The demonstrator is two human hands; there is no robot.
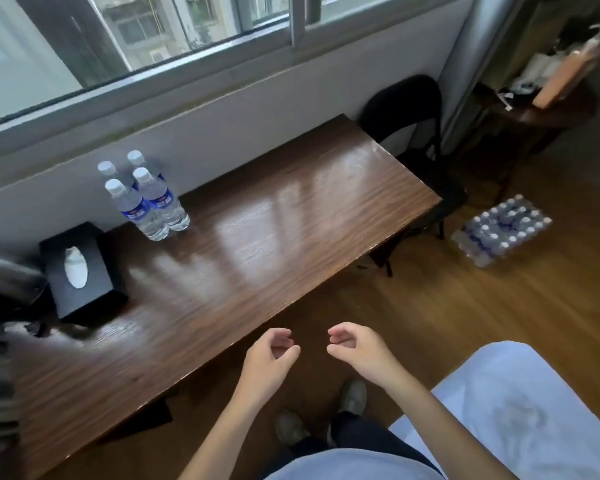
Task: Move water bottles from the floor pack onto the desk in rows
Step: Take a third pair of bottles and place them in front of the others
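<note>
Both hands, left hand (269, 353) and right hand (355, 348), hover loosely curled and empty; four bottles (146, 199) stand on the table (257, 237); the pack (503, 230) sits on the floor.

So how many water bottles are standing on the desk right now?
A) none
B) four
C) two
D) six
B: four capped water bottles stand together, two by two, at the back of the desk near the wall, while the pack lies on the floor and both hands are empty.

Bottle labels (160, 201) too small to read; side table clutter (548, 77) blurred.
</note>
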